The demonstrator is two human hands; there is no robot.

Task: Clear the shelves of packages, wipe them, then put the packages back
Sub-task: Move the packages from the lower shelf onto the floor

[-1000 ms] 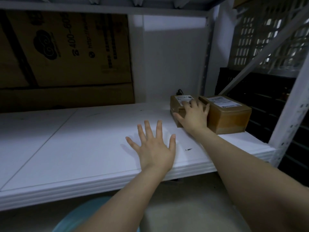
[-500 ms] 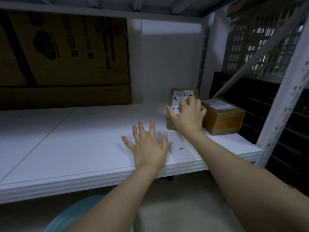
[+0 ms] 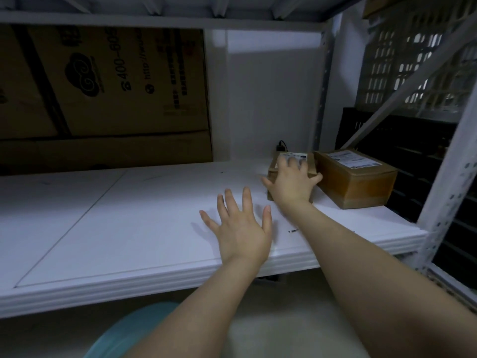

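Reaching forward, right hand (image 3: 290, 184) grips package (image 3: 310, 165); left hand (image 3: 242, 228) spreads flat.

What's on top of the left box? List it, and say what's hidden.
The right hand grips the left box from above, fingers across its white label. Only the label's far edge shows; the rest of it and most of the box top are covered by the hand.

A printed carton (image 3: 103, 86) is standing at the back-left edge of the shelf (image 3: 129, 228), a white lattice crate (image 3: 402, 60) sitting past its right edge.
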